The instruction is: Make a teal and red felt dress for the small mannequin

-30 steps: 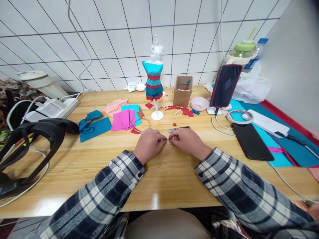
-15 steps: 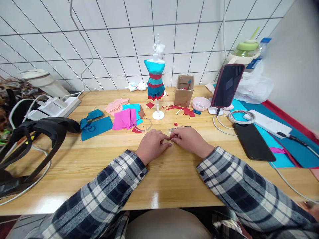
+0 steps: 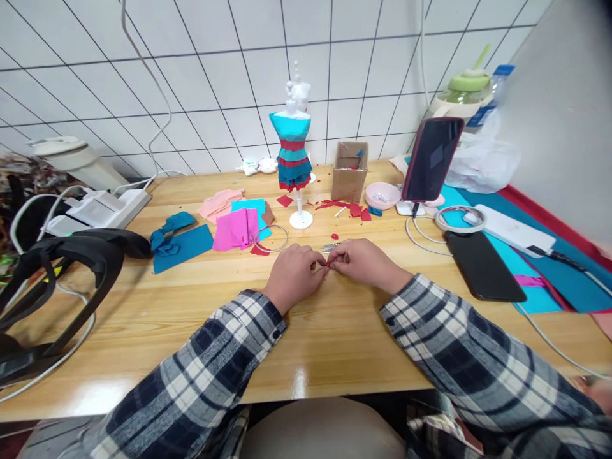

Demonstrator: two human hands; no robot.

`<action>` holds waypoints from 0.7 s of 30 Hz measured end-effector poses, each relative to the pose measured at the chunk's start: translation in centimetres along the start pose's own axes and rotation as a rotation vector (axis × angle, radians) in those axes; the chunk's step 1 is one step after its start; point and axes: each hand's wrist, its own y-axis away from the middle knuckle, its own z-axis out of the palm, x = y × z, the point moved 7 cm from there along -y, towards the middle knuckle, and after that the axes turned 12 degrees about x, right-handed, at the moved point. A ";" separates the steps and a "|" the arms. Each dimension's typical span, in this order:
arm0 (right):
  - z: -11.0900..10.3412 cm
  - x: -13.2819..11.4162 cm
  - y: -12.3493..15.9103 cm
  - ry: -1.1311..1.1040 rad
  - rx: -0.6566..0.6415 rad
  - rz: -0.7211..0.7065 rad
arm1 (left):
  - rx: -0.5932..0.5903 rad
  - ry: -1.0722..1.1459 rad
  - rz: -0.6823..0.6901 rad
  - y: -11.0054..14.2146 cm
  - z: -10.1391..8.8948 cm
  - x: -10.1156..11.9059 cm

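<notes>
My left hand [image 3: 297, 274] and my right hand [image 3: 364, 262] meet fingertip to fingertip above the wooden table. Between the pinched fingers shows a tiny scrap of red paper [image 3: 327, 264], mostly hidden by them. Just behind the hands lies a small pair of scissors [image 3: 329, 247], partly covered by my right hand. A small crumpled red piece [image 3: 335, 236] rests beyond it. Farther back stands a miniature white dress form [image 3: 301, 220] wearing a tiered turquoise, red and teal paper dress [image 3: 294, 153].
Pink, magenta and blue crepe sheets [image 3: 235, 228] and teal paper [image 3: 184, 248] lie left. A cardboard box [image 3: 349, 182], a pink bowl [image 3: 382, 204] and a propped phone [image 3: 433, 159] stand behind. A black headset [image 3: 105, 274] sits far left, a black phone [image 3: 485, 268] right.
The camera view has shifted slightly. My fingertips have turned a little, so a bit of red now shows between them, and more of the scissors is visible.
</notes>
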 end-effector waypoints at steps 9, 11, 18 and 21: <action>-0.1 -0.4 0.2 0.016 -0.011 -0.028 | 0.013 0.021 -0.055 -0.1 0.1 -0.2; -0.1 -0.3 0.1 0.017 -0.014 -0.014 | 0.010 0.005 -0.068 -0.1 0.1 -0.1; -0.1 -0.2 0.0 0.011 0.013 -0.003 | -0.001 -0.034 -0.121 -0.2 -0.3 0.1; 0.3 -0.3 0.1 -0.012 -0.009 0.001 | -0.011 -0.027 -0.128 -0.2 -0.4 -0.1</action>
